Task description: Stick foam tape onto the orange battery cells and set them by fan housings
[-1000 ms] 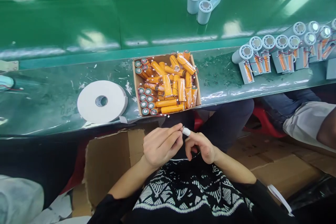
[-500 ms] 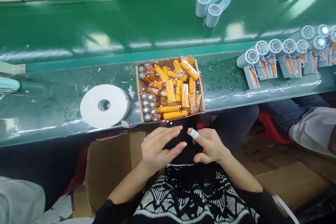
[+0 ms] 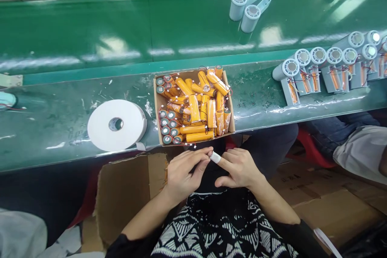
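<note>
My left hand (image 3: 186, 171) is closed in a pinch at the tip of my right index finger, just in front of the box. White tape (image 3: 215, 157) is wrapped round that finger near its end. My right hand (image 3: 238, 168) holds nothing; its index finger is stretched out, the thumb stands apart and the other fingers are bent. Beyond both hands, a cardboard box (image 3: 157, 107) full of orange-wrapped battery packs (image 3: 195, 108) with thin wires sits at the bench's front edge. A large roll of white tape (image 3: 130, 129) lies flat to its left, with a loose end over the edge.
Several pale blue housings (image 3: 287, 69) with orange packs and wires stand on the bench (image 3: 256, 109) at right. Two more housings (image 3: 250, 18) stand on the green belt (image 3: 121, 24) behind. An open carton (image 3: 123, 197) is below the bench, and another person's sleeve (image 3: 359, 145) shows at right.
My left hand has closed from spread fingers to a pinch at my right index fingertip. My right index finger has moved slightly left to meet it. The view has shifted a little.
</note>
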A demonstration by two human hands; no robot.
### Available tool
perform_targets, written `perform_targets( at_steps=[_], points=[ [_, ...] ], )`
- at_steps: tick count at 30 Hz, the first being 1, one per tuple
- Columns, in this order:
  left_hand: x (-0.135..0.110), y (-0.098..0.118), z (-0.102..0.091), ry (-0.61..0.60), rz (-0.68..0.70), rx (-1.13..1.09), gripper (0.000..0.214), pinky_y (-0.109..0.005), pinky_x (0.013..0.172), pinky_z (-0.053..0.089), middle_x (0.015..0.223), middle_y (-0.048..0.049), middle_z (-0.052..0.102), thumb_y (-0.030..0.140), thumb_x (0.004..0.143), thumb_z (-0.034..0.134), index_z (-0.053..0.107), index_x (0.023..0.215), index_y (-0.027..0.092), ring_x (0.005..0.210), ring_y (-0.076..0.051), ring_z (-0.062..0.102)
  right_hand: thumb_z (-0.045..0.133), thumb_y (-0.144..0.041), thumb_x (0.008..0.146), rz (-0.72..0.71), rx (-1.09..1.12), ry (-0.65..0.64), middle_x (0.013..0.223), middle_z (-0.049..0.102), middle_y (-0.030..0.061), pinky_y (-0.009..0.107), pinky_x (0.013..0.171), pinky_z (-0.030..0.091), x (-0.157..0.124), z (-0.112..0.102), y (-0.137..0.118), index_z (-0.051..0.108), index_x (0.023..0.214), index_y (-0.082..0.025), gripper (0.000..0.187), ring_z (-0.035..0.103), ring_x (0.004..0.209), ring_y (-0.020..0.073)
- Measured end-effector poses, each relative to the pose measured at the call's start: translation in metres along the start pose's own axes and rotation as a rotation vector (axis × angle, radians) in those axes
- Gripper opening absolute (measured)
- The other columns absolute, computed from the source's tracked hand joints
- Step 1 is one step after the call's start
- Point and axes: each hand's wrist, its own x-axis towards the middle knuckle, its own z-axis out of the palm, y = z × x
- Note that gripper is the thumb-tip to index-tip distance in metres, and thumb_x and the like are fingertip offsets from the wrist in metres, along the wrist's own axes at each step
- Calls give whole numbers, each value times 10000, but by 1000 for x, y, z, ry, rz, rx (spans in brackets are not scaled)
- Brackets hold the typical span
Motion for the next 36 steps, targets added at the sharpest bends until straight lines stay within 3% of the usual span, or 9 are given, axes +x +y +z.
perform_targets(
  at_steps=[7, 17, 20, 24, 30, 36],
  points=[
    [-4, 2, 2, -74, -146, -208, 162, -282, 730, 632, 1072, -149, 825, 260, 1077, 553, 592, 929, 206, 868, -207, 809, 286, -795, 1054, -17, 6, -9, 713, 628, 16, 328, 602, 316, 1, 6, -1, 705, 1398, -259, 763, 509, 627, 170],
    [-9, 3, 0, -135, -241, -485, 193, -326, 736, 618, 1064, -154, 824, 352, 1097, 534, 562, 962, 217, 854, -225, 801, 387, -761, 1057, -39, 57, 16, 743, 635, 24, 303, 601, 321, -2, 13, 0, 747, 1289, -291, 636, 498, 638, 160],
    [-11, 4, -4, -124, -273, -558, 132, -342, 774, 622, 1063, -143, 827, 343, 1106, 516, 566, 1078, 223, 836, -216, 797, 438, -728, 1063, -63, 102, 44, 714, 605, 8, 298, 592, 316, -2, 10, 0, 748, 1278, -310, 563, 485, 627, 156],
    [-6, 7, -10, -166, -221, -504, 175, -310, 798, 636, 1029, -114, 834, 286, 1082, 583, 574, 1248, 228, 865, -202, 807, 450, -689, 1079, -84, 130, 57, 717, 592, 0, 302, 593, 304, -1, 7, -2, 768, 1200, -309, 511, 485, 629, 146],
    [3, 8, -10, -179, -117, -501, 163, -290, 745, 633, 1052, -121, 831, 222, 1063, 592, 716, 1164, 195, 760, -172, 779, 389, -664, 1106, -102, 140, 94, 709, 574, -3, 315, 598, 315, 1, 5, -5, 777, 1147, -284, 545, 472, 624, 151],
    [3, 7, -8, -188, -106, -536, 180, -260, 739, 624, 1085, -113, 829, 195, 1053, 599, 734, 1172, 204, 764, -155, 775, 420, -647, 1104, -120, 169, 117, 702, 566, -7, 317, 591, 306, 1, 4, -5, 771, 1114, -260, 522, 460, 617, 154]
  ],
)
